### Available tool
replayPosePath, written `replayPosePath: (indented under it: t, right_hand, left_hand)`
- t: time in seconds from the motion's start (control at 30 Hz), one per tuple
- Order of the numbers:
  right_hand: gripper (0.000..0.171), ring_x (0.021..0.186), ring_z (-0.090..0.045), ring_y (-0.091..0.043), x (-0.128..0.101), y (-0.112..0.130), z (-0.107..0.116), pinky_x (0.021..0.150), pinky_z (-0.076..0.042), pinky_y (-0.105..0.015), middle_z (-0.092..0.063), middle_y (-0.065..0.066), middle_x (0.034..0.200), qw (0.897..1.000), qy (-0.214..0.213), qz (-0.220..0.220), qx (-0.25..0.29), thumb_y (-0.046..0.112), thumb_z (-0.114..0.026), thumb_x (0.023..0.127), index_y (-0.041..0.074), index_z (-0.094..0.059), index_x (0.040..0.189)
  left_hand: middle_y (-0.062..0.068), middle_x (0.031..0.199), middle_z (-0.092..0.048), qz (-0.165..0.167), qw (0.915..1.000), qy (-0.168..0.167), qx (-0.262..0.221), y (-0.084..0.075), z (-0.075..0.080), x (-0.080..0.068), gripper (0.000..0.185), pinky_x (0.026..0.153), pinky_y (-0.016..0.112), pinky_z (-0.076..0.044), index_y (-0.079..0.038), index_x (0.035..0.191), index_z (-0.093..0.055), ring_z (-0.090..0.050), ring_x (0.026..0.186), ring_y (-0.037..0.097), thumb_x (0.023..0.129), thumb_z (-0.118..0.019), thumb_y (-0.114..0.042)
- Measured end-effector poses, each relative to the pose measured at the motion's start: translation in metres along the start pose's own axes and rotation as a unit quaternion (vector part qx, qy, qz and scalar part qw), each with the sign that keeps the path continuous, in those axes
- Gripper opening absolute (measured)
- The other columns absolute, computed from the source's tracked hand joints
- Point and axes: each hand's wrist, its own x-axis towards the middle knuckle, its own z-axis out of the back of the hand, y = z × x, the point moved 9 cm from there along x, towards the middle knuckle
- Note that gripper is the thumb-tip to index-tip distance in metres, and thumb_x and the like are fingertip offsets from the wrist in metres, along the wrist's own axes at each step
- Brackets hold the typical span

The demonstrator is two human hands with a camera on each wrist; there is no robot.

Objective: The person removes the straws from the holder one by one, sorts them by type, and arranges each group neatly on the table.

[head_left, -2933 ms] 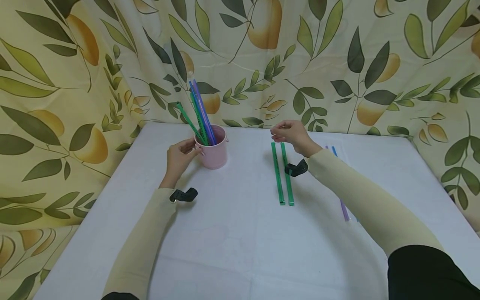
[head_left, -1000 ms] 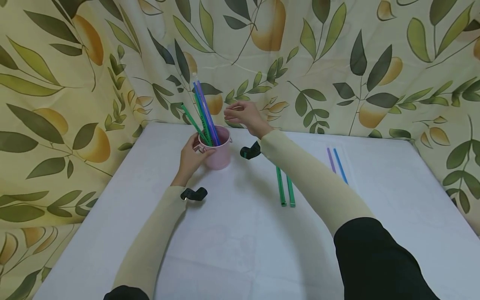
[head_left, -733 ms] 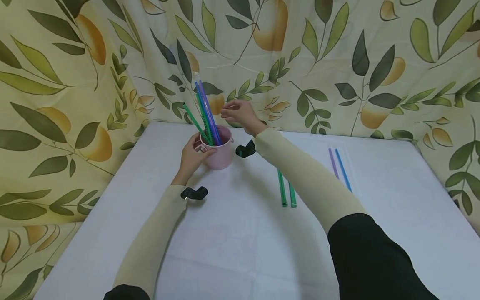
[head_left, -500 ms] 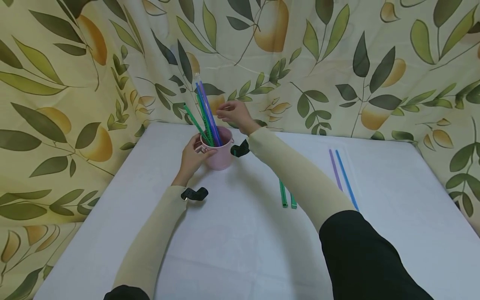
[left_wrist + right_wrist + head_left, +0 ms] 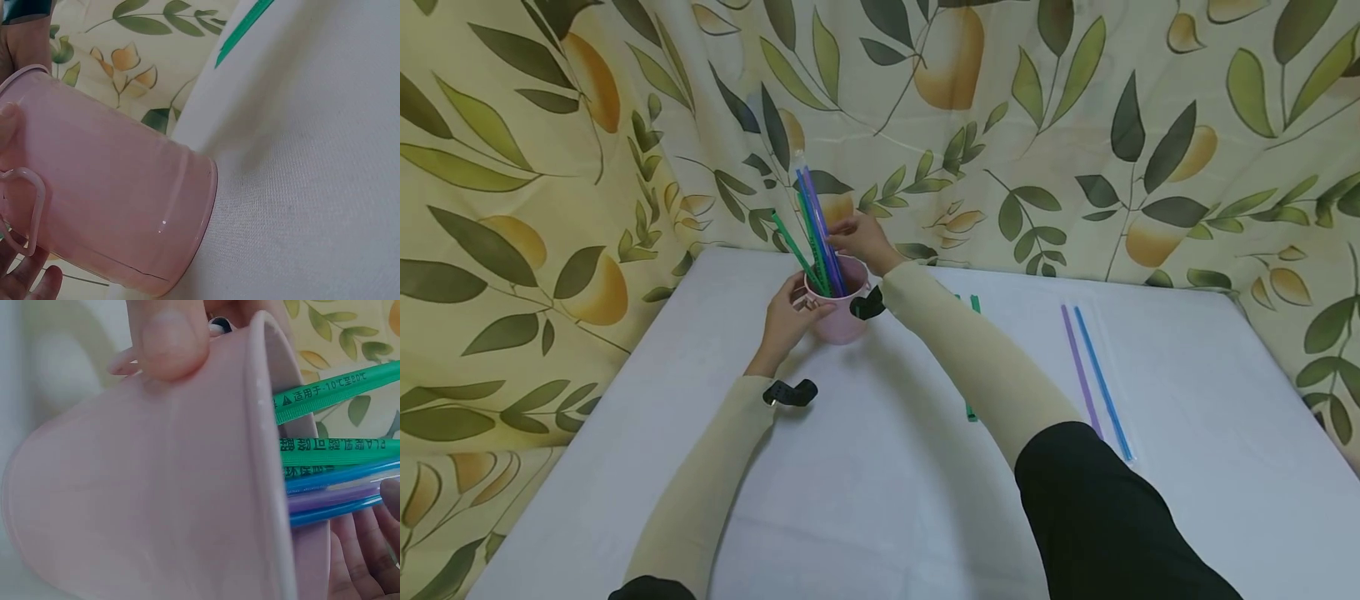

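Table [image 5: 880,500], white-covered: nearest lie two green straws [image 5: 970,412], mostly hidden under the right sleeve, with a purple straw [image 5: 1080,371] and a blue straw [image 5: 1102,382] side by side well off to the right. Farther back, the left hand [image 5: 786,318] wraps its grip round the pink cup [image 5: 842,321], apparently to steady it. Above the rim, the right hand [image 5: 861,240] pinches the upright straws [image 5: 816,237] standing in it, before a leaf-patterned curtain [image 5: 1075,125].

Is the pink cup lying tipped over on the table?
No, the pink cup stands upright on the white table with straws sticking up out of it, and the left hand holds its side.
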Motion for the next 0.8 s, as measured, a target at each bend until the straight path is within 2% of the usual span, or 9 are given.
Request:
replayPosePath:
  t: [0.27, 0.5, 0.63, 0.8]
  right_hand:
    - [0.025, 0.098, -0.062, -0.027, 0.0013, -0.0027, 0.0001, 0.091, -0.054, -0.032, -0.064, -0.022, 0.113, 0.999, -0.009, 0.002, -0.039, 0.003, -0.062, 0.088, -0.006, -0.063, 0.111]
    - [0.023, 0.096, -0.06, -0.022, -0.0004, -0.0061, 0.001, 0.092, -0.053, -0.031, -0.065, -0.02, 0.11, 0.998, -0.012, 0.004, -0.058, 0.004, -0.063, 0.088, -0.005, -0.065, 0.108]
    - [0.024, 0.094, -0.062, -0.024, -0.0015, -0.0038, 0.0037, 0.089, -0.055, -0.031, -0.064, -0.023, 0.111, 0.999, -0.01, 0.01, -0.035, 0.002, -0.063, 0.087, -0.007, -0.064, 0.109]
    - [0.027, 0.104, -0.063, -0.034, 0.0004, -0.001, 0.0089, 0.088, -0.056, -0.033, -0.062, -0.025, 0.116, 1.0, -0.001, 0.006, 0.014, 0.0, -0.063, 0.087, -0.009, -0.06, 0.112]
  left_hand:
    - [0.013, 0.141, -0.046, 0.003, 1.0, -0.001, -0.009, 0.0005, -0.0001, -0.0006, 0.076, 0.11, 0.036, -0.039, -0.01, 0.141, -0.038, -0.043, 0.131, 0.026, 0.078, -0.077, -0.023]
    - [0.014, 0.141, -0.046, 0.0, 1.0, 0.004, -0.006, 0.0011, -0.0023, -0.0008, 0.076, 0.11, 0.036, -0.039, -0.01, 0.142, -0.038, -0.043, 0.131, 0.027, 0.078, -0.077, -0.024]
    - [0.013, 0.141, -0.045, 0.0, 1.0, 0.005, -0.004, 0.0012, -0.0016, -0.0007, 0.077, 0.11, 0.036, -0.039, -0.01, 0.142, -0.038, -0.043, 0.13, 0.026, 0.078, -0.077, -0.025]
    - [0.013, 0.142, -0.045, -0.004, 1.0, 0.0, -0.002, 0.0, 0.0005, 0.0004, 0.077, 0.11, 0.037, -0.039, -0.009, 0.142, -0.038, -0.044, 0.13, 0.027, 0.078, -0.077, -0.025]
